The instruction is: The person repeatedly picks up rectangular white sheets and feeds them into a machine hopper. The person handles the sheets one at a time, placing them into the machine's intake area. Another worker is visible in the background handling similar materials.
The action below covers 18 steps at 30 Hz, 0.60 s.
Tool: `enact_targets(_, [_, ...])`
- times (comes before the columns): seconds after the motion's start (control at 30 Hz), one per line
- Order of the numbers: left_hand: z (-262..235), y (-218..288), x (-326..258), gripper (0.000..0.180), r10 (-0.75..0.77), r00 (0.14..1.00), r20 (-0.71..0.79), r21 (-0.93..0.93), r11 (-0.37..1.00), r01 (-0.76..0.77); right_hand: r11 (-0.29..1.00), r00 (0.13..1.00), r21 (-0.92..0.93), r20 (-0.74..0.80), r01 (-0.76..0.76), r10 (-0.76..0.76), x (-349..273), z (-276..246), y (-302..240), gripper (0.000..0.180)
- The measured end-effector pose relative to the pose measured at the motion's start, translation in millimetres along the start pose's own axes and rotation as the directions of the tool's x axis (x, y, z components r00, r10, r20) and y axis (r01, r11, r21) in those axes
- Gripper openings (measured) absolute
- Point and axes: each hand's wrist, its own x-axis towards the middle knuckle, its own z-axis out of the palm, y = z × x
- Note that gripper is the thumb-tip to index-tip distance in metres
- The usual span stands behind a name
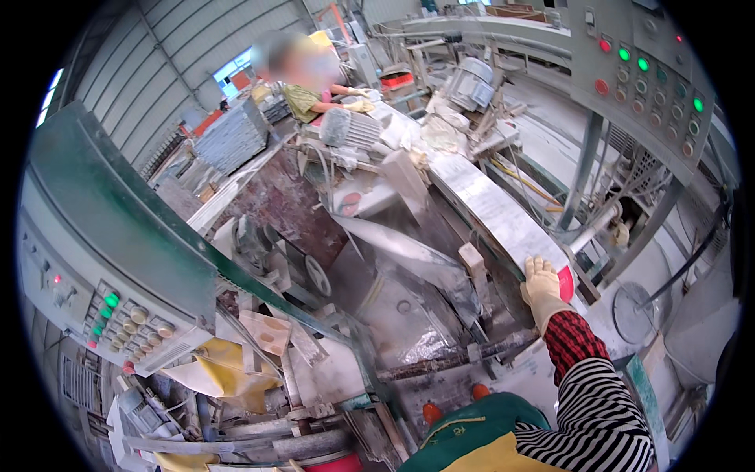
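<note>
My right hand [539, 285], in a pale glove, lies flat on the near end of a long white slab [495, 204], fingers stretched out along its top. A red piece [565, 284] sits right beside the palm, at the slab's outer edge; I cannot make out what it is. The slab runs away from me along a machine bed toward the far middle. My right arm wears a black-and-white striped sleeve with a red checked cuff. Nowhere in the picture does my left hand show.
A person [303, 98] with gloved hands stands at the bed's far end, near a grey motor [351, 128]. Control panels with lit buttons flank me, a left panel [118, 315] and a right panel [645, 86]. Below the bed lies a wet metal trough [409, 315].
</note>
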Motion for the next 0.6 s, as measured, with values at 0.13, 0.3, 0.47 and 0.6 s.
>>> enact_targets(0.13, [4.7, 2.3, 5.5, 0.067, -0.079, 0.997, -0.003, 0.001, 0.997, 0.079, 1.0, 0.999, -0.023, 0.05, -0.006, 0.007, 3.7, 0.8, 0.9, 0.066])
enact_targets(0.3, [11.4, 4.7, 13.7, 0.068, -0.152, 0.988, -0.029, 0.023, 0.988, 0.152, 1.0, 0.993, -0.013, 0.115, 0.018, -0.016, 6.8, -2.9, 2.6, 0.077])
enact_targets(0.47, [-1.0, 16.4, 26.4, 0.064, -0.223, 0.97, -0.098, 0.065, 0.971, 0.23, 0.997, 0.976, -0.059, 0.215, 0.041, -0.027, 7.8, -9.1, 0.7, 0.098])
enact_targets(0.6, [-42.7, 21.3, 47.6, 0.059, -0.21, 0.978, -0.013, 0.097, 0.973, 0.21, 0.998, 0.983, -0.063, 0.181, 0.029, -0.017, 6.9, -4.0, 1.8, 0.107])
